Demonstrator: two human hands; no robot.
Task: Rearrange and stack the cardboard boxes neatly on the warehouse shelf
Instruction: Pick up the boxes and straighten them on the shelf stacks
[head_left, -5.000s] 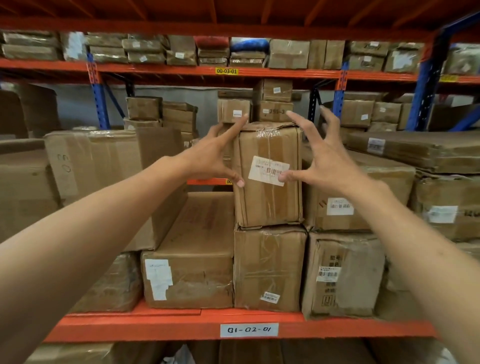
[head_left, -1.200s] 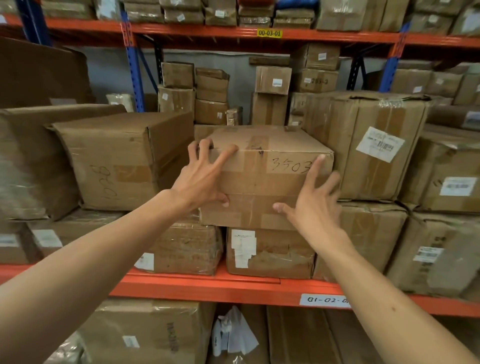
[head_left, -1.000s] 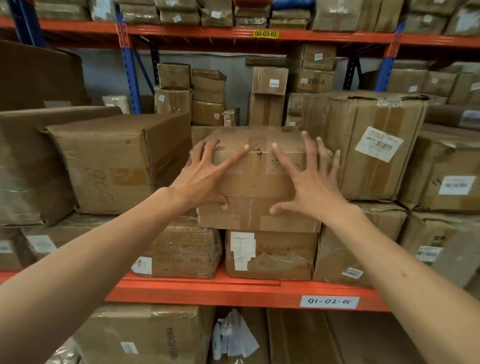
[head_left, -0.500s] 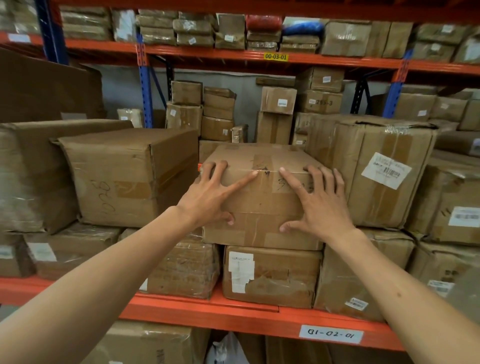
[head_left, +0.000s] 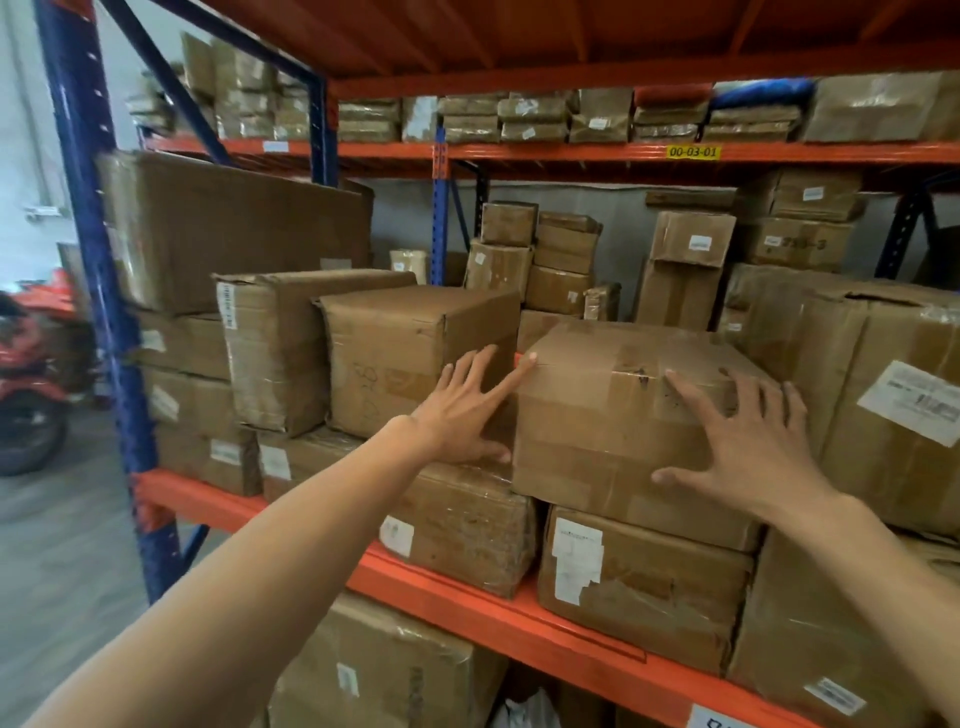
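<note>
change: view swung left since half a second ago; left hand (head_left: 460, 410) slid off box front to its left edge
right hand (head_left: 748, 447): fingers spread flat on taped box (head_left: 613, 415) front, no grip
left hand: splayed, released, between taped box and neighbour box (head_left: 415, 353)
taped box: atop lower box (head_left: 644, 587), on shelf (head_left: 467, 603)

Seen past the blue upright (head_left: 85, 249) at the rack's left end: grey concrete floor (head_left: 57, 545), with a red vehicle (head_left: 31, 374), blurred, parked low on it. Left of that upright, higher, a pale wall (head_left: 21, 130). Right of the upright, orange beams (head_left: 519, 153) spanning across, one bearing a yellow label (head_left: 693, 151). Behind the rack, right of the upright, a grey wall (head_left: 410, 218). Overhead, orange decking (head_left: 519, 36). Lit evenly, softly.
</note>
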